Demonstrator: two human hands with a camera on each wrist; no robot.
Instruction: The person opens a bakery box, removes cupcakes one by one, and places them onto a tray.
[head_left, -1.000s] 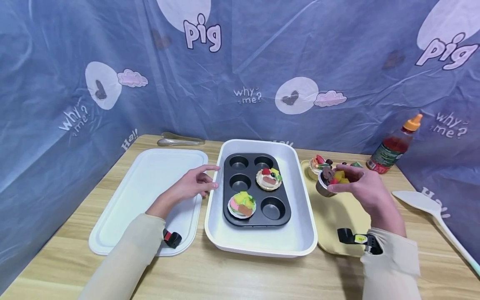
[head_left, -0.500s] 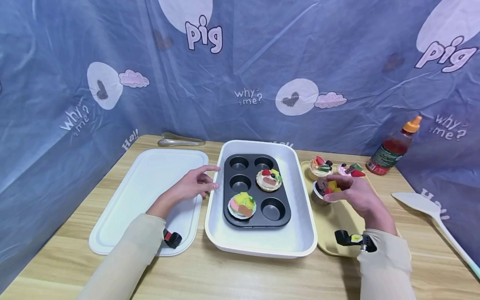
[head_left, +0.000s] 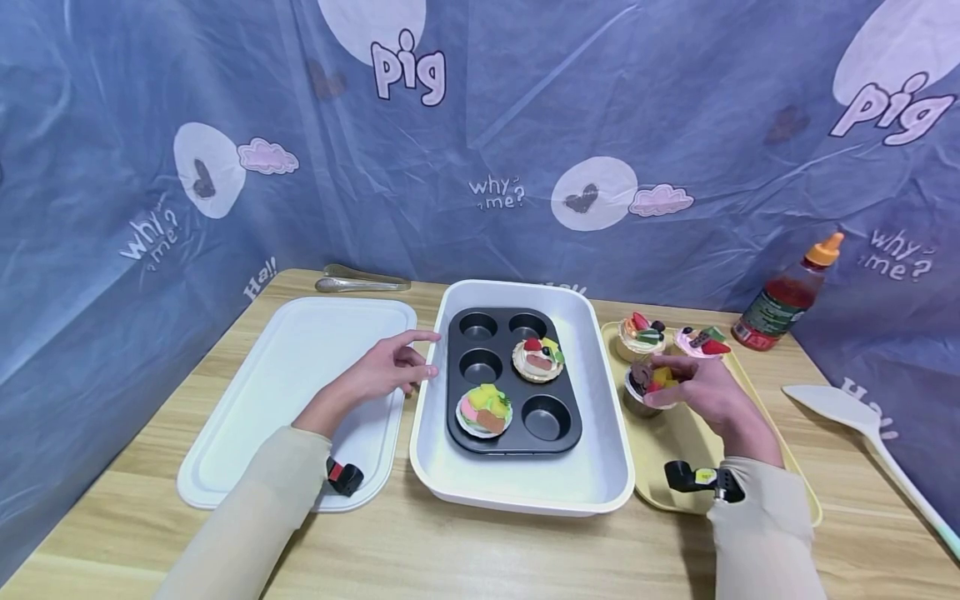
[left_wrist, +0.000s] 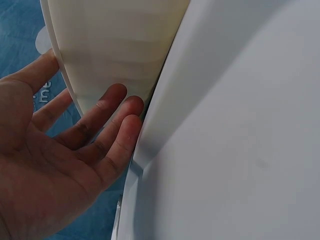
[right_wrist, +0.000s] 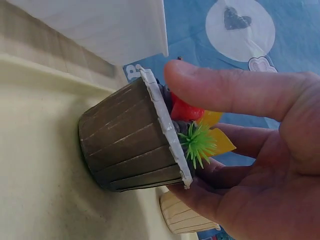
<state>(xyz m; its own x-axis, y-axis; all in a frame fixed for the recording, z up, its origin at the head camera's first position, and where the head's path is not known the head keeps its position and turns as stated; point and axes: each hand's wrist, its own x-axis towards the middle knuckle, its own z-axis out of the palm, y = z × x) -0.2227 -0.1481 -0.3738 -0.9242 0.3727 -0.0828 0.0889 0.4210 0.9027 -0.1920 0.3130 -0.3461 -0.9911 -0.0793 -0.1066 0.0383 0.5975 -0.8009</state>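
My right hand (head_left: 712,396) is at a brown-cupped toy cupcake (right_wrist: 132,135) with chocolate, red and yellow fruit pieces on top. Its thumb and fingers pinch the cupcake about the white rim, while the cup's base meets the yellow tray (head_left: 678,475). On the left, my left hand (head_left: 386,367) has loosely bent fingers, with fingertips right at the outer wall of a white basin (left_wrist: 220,100). A black muffin pan (head_left: 517,433) lies inside that basin. Two cupcakes sit in the pan, one with pink and yellow fruit (head_left: 483,410), the other with cream and berries (head_left: 537,358).
Two more fruit-topped cupcakes, one orange and cream (head_left: 641,337), one pink (head_left: 700,342), stand at the yellow tray's far end. A sauce bottle (head_left: 783,296) and white spoon (head_left: 843,404) are to the right. On the left lie a white tray (head_left: 300,383) and metal tongs (head_left: 360,282).
My right hand has brought the brown cupcake left and down onto the yellow tray, in front of the orange cupcake. My left hand has stayed at the basin.
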